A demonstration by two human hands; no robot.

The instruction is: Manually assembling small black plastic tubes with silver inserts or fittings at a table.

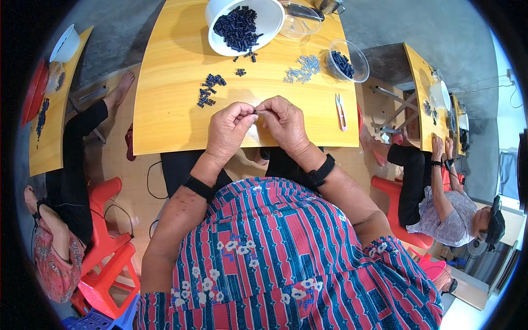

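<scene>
My left hand (229, 127) and my right hand (284, 124) meet over the near edge of the wooden table (170, 118). Both are closed in a pinch, fingertips together on a small dark piece (256, 112) mostly hidden by the fingers. Beyond the left hand lies a loose pile of small black plastic parts (211, 88). Farther off, a tilted white tub (273, 25) holds many similar black parts, with a few spilled at its rim. A scatter of small silvery metal pieces (303, 70) lies past the right hand.
A clear round bowl (361, 65) with black parts stands at the right edge. Near it lie thread snips (341, 112). A clear lid (300, 26) and a metal cup (329, 5) are at the back. People sit at side tables left and right, by red stools (110, 269).
</scene>
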